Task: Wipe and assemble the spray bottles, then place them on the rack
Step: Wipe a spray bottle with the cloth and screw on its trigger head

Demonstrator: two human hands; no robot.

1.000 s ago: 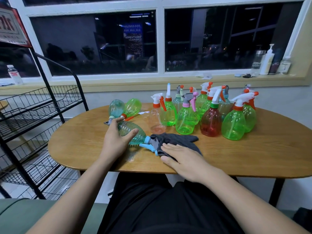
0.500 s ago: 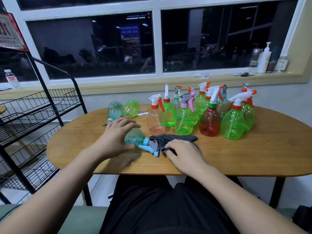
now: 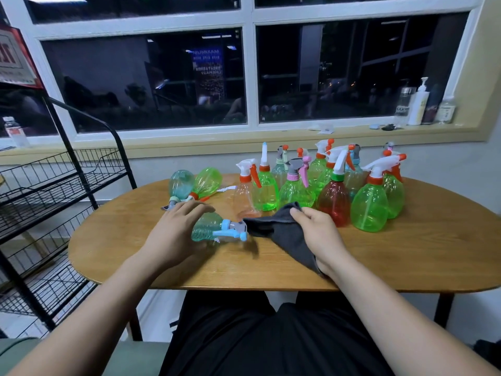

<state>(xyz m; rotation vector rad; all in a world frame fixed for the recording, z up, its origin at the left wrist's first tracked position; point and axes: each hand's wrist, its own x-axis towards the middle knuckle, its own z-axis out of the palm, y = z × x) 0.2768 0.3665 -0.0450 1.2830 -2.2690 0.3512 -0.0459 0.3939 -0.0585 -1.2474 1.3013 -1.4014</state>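
A teal spray bottle (image 3: 208, 229) with a blue and grey trigger head lies on its side on the wooden table (image 3: 406, 253). My left hand (image 3: 173, 234) is wrapped over its body. My right hand (image 3: 320, 234) grips a dark grey cloth (image 3: 282, 234) and holds it lifted just right of the bottle's nozzle. Behind them stand several upright spray bottles, mostly green (image 3: 368, 207), one red (image 3: 333, 204) and one pale pink (image 3: 244, 199). Two more bottles, teal (image 3: 180, 184) and green (image 3: 207, 181), lie at the back left.
A black wire rack (image 3: 54, 191) with several shelves stands left of the table. The window sill behind holds a pump bottle (image 3: 418, 104) and small containers at the right, and a small bottle (image 3: 15, 131) at the left. My dark trousers show below the table's front edge.
My right hand has closed on the cloth and lifted it off the table. My left hand has shifted further over the lying teal bottle, which moved slightly toward me.
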